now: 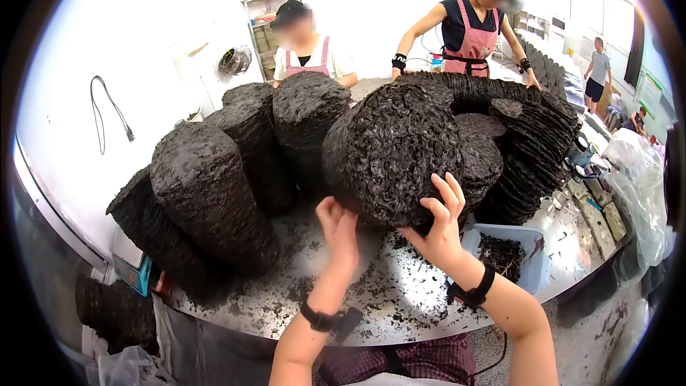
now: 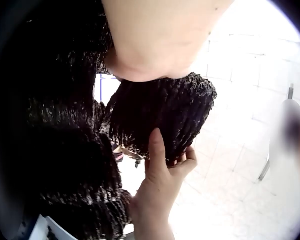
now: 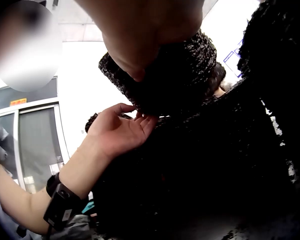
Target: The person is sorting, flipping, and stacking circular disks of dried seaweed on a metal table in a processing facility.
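A thick round stack of dark dried seaweed (image 1: 404,150) leans with its rough end face toward me. My right hand (image 1: 446,232) grips its lower right edge, fingers spread on the face and thumb lower down. In the left wrist view the right hand (image 2: 162,182) has its thumb on one side of the stack (image 2: 160,112) and its fingers at the edge. My left hand (image 1: 339,232) holds the lower left underside, fingertips partly hidden. The right wrist view shows that left hand (image 3: 117,132) palm up, its fingers reaching under the stack (image 3: 175,82).
Several upright seaweed stacks (image 1: 204,193) stand left, and a long ribbed one (image 1: 529,143) curves right. A blue tub (image 1: 532,264) holds dark scraps. Flakes litter the metal table (image 1: 386,307). Two aproned people (image 1: 471,36) (image 1: 307,50) are across it. A scale (image 1: 136,271) sits at left.
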Demonstrator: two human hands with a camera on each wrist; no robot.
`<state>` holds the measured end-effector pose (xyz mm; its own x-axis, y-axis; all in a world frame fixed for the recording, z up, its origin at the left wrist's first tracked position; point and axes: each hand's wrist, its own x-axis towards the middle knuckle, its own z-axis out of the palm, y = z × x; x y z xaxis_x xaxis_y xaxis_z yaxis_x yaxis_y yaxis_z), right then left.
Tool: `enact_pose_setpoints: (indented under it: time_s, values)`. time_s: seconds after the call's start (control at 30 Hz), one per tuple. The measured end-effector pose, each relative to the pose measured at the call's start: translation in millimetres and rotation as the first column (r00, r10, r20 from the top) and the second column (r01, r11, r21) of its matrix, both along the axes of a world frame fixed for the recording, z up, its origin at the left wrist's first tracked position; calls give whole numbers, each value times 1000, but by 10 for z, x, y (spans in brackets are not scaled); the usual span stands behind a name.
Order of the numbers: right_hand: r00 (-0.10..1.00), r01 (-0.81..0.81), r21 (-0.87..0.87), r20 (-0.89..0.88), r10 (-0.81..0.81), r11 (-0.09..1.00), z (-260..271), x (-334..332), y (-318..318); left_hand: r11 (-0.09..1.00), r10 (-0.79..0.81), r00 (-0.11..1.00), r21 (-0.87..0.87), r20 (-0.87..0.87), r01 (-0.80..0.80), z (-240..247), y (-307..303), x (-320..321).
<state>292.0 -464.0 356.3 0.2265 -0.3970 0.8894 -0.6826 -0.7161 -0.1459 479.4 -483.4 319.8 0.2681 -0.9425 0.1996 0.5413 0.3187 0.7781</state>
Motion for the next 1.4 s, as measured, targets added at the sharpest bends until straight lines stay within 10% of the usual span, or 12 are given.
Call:
enact_pose_setpoints:
  time_s: [0.27,0.53,0.6,0.8,0.87,1.2,1.27,1.4]
  values:
    - [901,-325,430,-130,413,843,-338,434,975,955,184,978,251,-100,-154,-841,1577,546]
    - [818,-319,642,-186,545,697,-1286,1148,1052,652,303,953,731,-7,-201,-1403,2273,1228]
    - [847,-297,635,-169,504,713,-1332,1305,1065,686,400,903,603,156,-407,-1420,2283,1262]
    - [857,-367,652,-40,514,664,-1314,1292,1067,791,277,918,476,283,-385,-977,2042,1247]
    - [861,-413,630,35,507,658,-1326,1224,1080,820,251,716,250,651,-514,-1080,1946,1208]
    - [934,-348,642,171,315,683,-1255,608,1228,991,91,933,63,348,-120,-713,1705,479]
    - [959,-276,677,151,238,682,-1308,467,1275,898,-294,930,398,222,189,-1077,1704,578]
    - [987,-156,796,108,115,585,-1443,300,1341,814,-362,931,499,35,298,-1208,1677,423]
